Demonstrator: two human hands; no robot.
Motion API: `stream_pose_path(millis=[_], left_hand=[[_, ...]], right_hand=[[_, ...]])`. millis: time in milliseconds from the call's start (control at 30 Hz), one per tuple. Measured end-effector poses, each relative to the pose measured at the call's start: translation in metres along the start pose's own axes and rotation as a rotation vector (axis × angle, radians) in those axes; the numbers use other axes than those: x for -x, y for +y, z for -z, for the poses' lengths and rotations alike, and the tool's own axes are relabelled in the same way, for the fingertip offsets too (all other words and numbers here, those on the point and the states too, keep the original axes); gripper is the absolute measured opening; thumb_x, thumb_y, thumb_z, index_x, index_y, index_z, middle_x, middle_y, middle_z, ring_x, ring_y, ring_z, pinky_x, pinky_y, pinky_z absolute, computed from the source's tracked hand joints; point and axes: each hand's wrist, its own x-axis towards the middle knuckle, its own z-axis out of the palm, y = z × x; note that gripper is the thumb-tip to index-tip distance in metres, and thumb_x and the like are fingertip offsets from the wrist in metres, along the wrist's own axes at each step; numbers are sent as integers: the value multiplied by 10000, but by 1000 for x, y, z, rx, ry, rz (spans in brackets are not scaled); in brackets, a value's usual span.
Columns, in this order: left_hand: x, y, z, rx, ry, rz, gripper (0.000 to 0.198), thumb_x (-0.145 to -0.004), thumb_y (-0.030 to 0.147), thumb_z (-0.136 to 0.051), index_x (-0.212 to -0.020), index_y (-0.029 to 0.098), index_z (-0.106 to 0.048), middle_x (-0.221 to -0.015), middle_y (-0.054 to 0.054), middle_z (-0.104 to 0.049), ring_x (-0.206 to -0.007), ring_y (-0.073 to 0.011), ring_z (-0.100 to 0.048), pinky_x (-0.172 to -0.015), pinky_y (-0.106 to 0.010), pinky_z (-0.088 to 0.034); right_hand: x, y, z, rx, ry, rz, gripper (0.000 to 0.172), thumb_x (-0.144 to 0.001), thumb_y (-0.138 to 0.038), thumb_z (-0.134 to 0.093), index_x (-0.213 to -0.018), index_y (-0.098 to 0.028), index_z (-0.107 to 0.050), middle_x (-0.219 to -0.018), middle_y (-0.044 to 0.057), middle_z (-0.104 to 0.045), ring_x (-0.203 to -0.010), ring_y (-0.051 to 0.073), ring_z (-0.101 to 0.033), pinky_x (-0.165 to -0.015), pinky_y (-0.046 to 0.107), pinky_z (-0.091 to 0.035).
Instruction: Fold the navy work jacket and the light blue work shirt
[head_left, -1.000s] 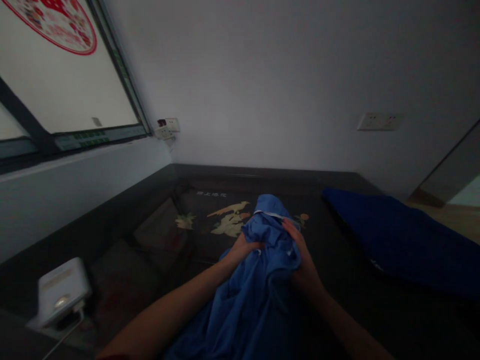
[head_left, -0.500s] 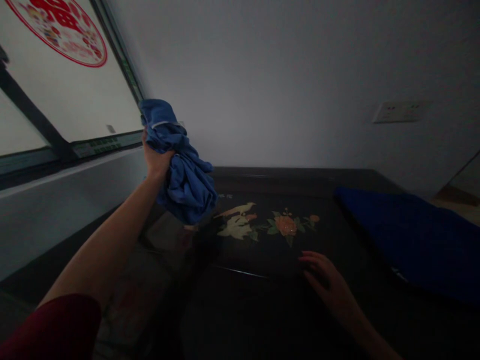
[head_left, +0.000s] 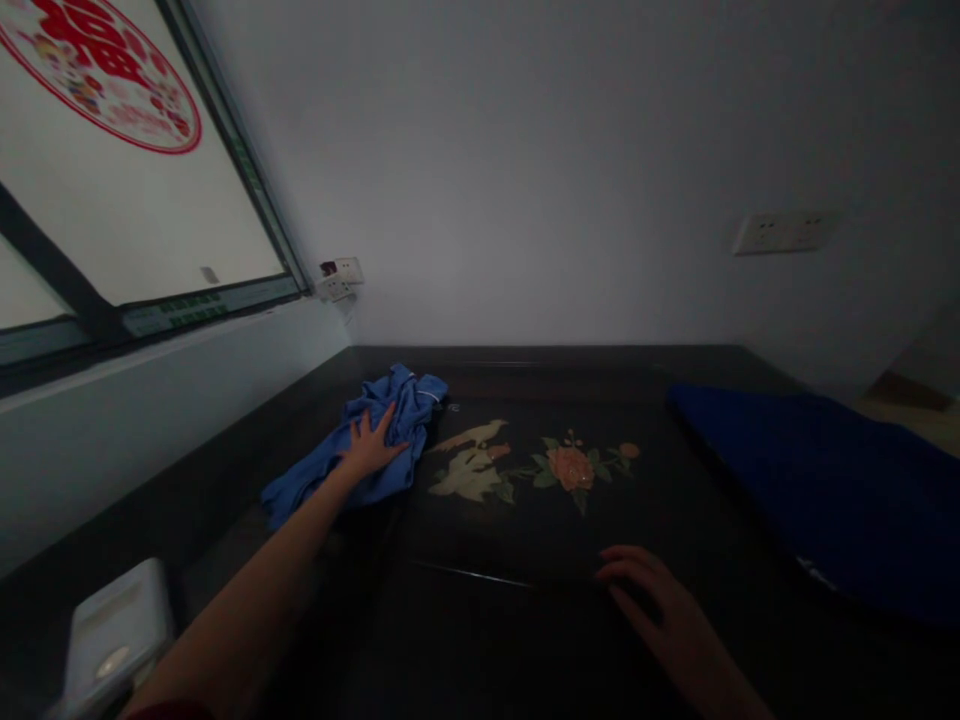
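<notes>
A crumpled blue garment (head_left: 307, 478) with pale piping lies on the left of the dark glossy surface (head_left: 480, 640). My left hand (head_left: 369, 446) rests on top of it, palm down with fingers spread. Over the right part of the surface, near its front edge line, my right hand (head_left: 652, 592) hovers or lightly touches; which, I cannot tell. Its fingers are loosely curved and apart, with nothing visible in them. Between the hands shows a painted bird-and-flower design (head_left: 570, 468).
A dark blue folded cloth (head_left: 817, 480) lies at the right. At lower left sits a white box-like device (head_left: 120, 630). Wall sockets (head_left: 784, 232) and corner sockets (head_left: 341, 278) are on the wall behind. A window (head_left: 150, 220) with a red round sticker is at left.
My left hand has lowered the blue garment from the air onto the surface and opened over it. The white device has come into view. My right hand has hardly moved.
</notes>
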Motion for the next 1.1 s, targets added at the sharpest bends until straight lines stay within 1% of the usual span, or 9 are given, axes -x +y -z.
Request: stream_pose_path(millis=[100,233,367,567,667,767,933,1033,1100], left_hand=[[6,0,-14,19,1,64,795,-806,603,-506,-1476,372,-147,-1562,-156,-65,-1368,-509,-102,-885,-762,-275],[1,-3,-21,26,57,117,705,-856,575,-423,-1470,404,-124,-1552,-148,-118,-1367,-486,-143,-856,-793,-266],[-12,-10,-23,46,100,216,688,-849,575,-430,-1460,429,-149,-1544,-135,-150,-1361,-484,-165,-865,-796,-257],[-29,-33,-16,77,130,342,687,-853,551,-473,-1459,337,-232,-1532,-163,-178,-1333,-519,-196,-883,-762,-298],[-31,-41,-14,81,145,348,687,-857,555,-474,-1458,316,-243,-1521,-164,-202,-1324,-527,-209,-865,-754,-332],[-26,-43,-16,75,163,325,675,-857,579,-454,-1455,358,-233,-1516,-158,-217,-1337,-486,-230,-880,-739,-344],[-9,-38,-17,62,191,240,632,-872,560,-411,-1445,342,-257,-1520,-133,-241,-1315,-490,-263,-910,-745,-289],[-2,-34,-15,67,195,263,632,-867,584,-382,-1442,353,-257,-1529,-100,-229,-1323,-478,-255,-918,-747,-273],[1,-33,-14,50,238,276,620,-869,598,-360,-1432,351,-282,-1546,-91,-185,-1365,-452,-176,-934,-730,-276]], right_hand=[[0,-1,-1,-1,-27,-4,234,-865,-310,-454,-894,-253,-680,-1139,81,-604,-1080,236,-577,-956,425,-454],[0,-2,-1,-4,-34,-18,233,-871,-307,-451,-894,-253,-677,-1140,77,-601,-1080,230,-575,-956,413,-451],[0,-6,1,-4,-41,-29,221,-874,-286,-451,-890,-247,-668,-1140,76,-594,-1082,228,-568,-958,411,-441],[1,-13,6,-10,-36,-27,202,-876,-220,-448,-882,-226,-650,-1124,78,-587,-1079,209,-553,-959,385,-430],[1,-14,7,-12,-16,-18,199,-877,-192,-444,-876,-217,-642,-1108,76,-591,-1067,200,-553,-955,374,-430],[0,-15,9,-17,-4,-1,192,-877,-180,-444,-890,-213,-634,-1097,75,-597,-1053,197,-555,-944,375,-435],[-3,-17,14,-8,33,39,196,-878,-175,-436,-929,-216,-621,-1089,69,-607,-1061,199,-553,-952,390,-435],[-5,-14,22,29,104,59,209,-883,-193,-427,-950,-219,-623,-1096,69,-606,-1060,201,-556,-953,398,-435],[-9,-8,33,71,183,71,222,-883,-212,-423,-967,-218,-629,-1102,72,-605,-1062,206,-559,-952,402,-436]])
